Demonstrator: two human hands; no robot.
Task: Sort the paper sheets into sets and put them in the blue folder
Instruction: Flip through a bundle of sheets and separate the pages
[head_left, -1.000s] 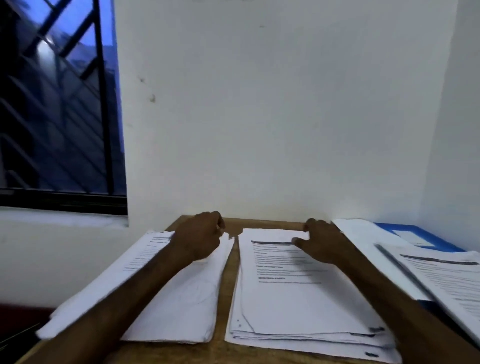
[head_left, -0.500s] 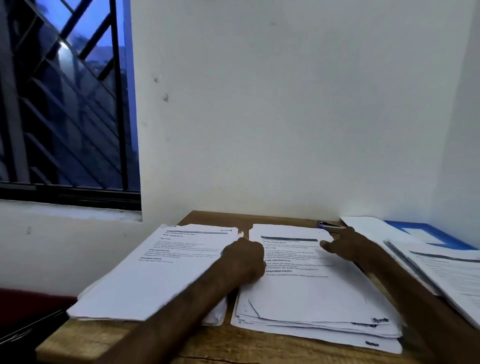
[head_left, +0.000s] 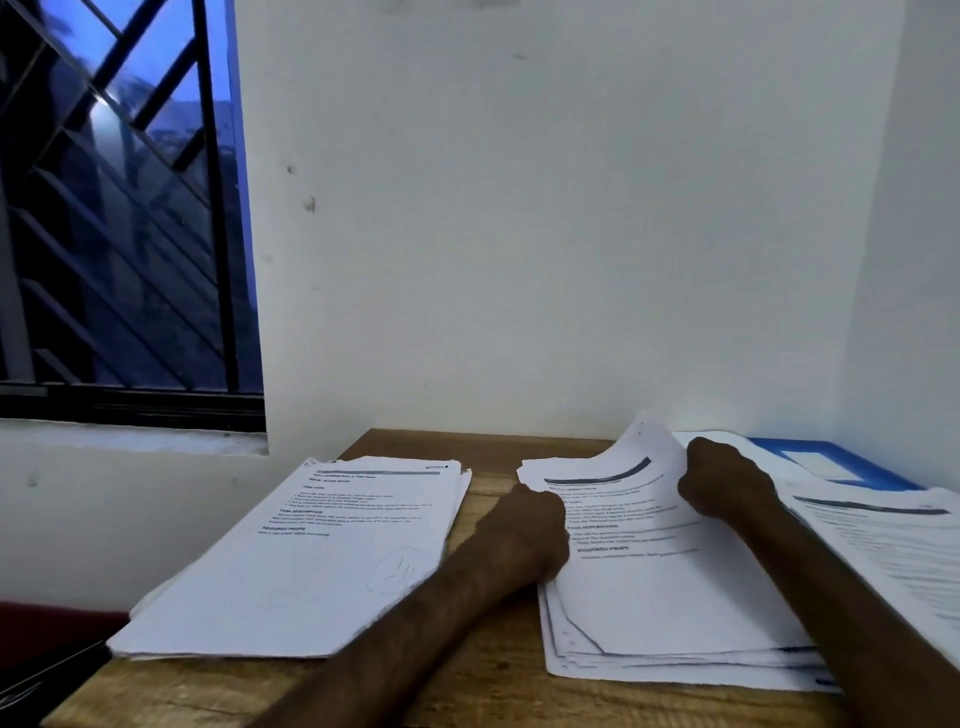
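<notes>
White sheet curled in right hand, woodgrain desk

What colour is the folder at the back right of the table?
The folder is blue with a pale label; head view.

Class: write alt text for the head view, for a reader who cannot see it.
A right hand holds up the far corner of the top sheet off the middle paper stack, the left hand resting on its left edge. A second stack lies left on the wooden table; a blue folder lies far right.
</notes>
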